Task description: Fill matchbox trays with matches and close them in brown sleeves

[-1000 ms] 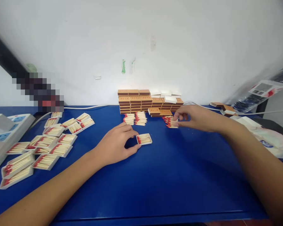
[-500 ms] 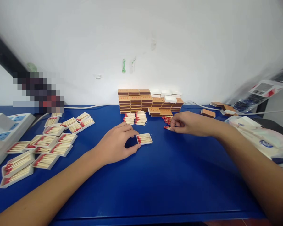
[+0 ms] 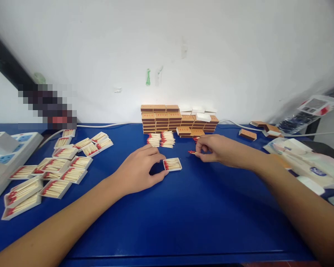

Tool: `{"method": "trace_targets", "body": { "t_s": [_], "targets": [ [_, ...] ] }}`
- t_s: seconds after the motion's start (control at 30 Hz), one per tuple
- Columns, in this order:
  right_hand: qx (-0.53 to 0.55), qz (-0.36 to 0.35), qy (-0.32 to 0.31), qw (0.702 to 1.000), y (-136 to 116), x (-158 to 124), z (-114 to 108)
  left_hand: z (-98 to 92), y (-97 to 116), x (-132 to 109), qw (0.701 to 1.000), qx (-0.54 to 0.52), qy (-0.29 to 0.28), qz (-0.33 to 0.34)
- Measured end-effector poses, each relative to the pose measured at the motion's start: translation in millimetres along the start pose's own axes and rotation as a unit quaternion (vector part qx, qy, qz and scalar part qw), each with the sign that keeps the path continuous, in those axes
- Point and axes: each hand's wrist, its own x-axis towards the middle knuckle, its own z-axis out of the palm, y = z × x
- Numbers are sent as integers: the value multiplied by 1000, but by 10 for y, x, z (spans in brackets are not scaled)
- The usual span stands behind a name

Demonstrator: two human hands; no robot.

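One matchbox tray [image 3: 173, 170], partly filled, matches lying lengthwise with red heads to the left; set flat at the middle of the bench [image 3: 183, 222]. Its left end is held between thumb and forefinger of the left hand [image 3: 141, 168].

One small bunch of matches [image 3: 192, 152], red heads leftward, pinched in the closed fingertips of the right hand [image 3: 213, 149], to the right of the tray and apart from it. Further loose matches are partly hidden behind that hand.

Two match piles [image 3: 167, 139], laid side by side, before a stack of matchboxes [image 3: 161, 120] by the wall. Numerous filled trays [image 3: 64, 190], grouped at left.

Step in hand, as judged: matches are being picked up by the right hand while the tray is steadied. For the next move, a firm, level pinch with heads aligned is called for, and a still tray.
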Motion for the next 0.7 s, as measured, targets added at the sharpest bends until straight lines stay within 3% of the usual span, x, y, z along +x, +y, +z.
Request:
{"method": "trace_targets", "body": {
  "t_s": [0.23, 0.37, 0.7],
  "targets": [
    [39, -110, 44, 992, -443, -23, 184, 20, 41, 13, 1000, -9, -4, 16],
    [-21, -112, 56, 992, -611, -17, 268, 34, 68, 2, 1000, -5, -4, 24],
    [15, -110, 37, 993, -478, -64, 208, 41, 45, 6, 1000, -5, -2, 24]
  ]
}}
